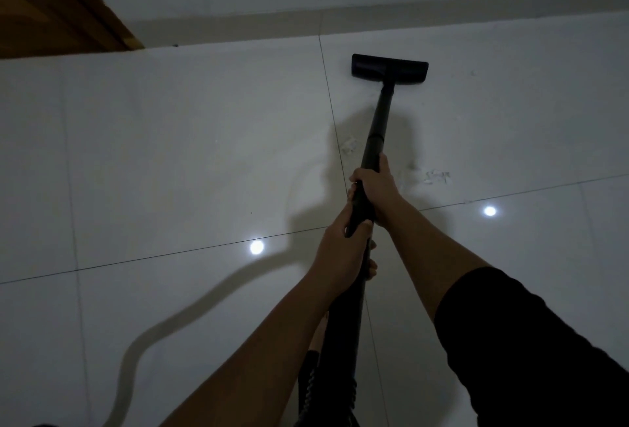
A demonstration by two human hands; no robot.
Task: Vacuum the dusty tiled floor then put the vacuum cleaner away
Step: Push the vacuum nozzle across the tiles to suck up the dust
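Observation:
A black vacuum wand slants away from me over the pale tiled floor. Its flat black floor head lies on a tile close to the far wall. My right hand grips the wand's upper part, fingers wrapped round it. My left hand grips the handle just below, nearer my body. The ribbed black hose drops from the handle between my forearms. Streaks of whitish dust lie on the tile right of the wand, and a smaller dust patch lies left of it.
A white wall with a beige skirting runs along the far edge of the floor. A wooden door frame stands at the top left. Two ceiling-light reflections shine on the tiles. The hose's shadow curves across the lower left floor.

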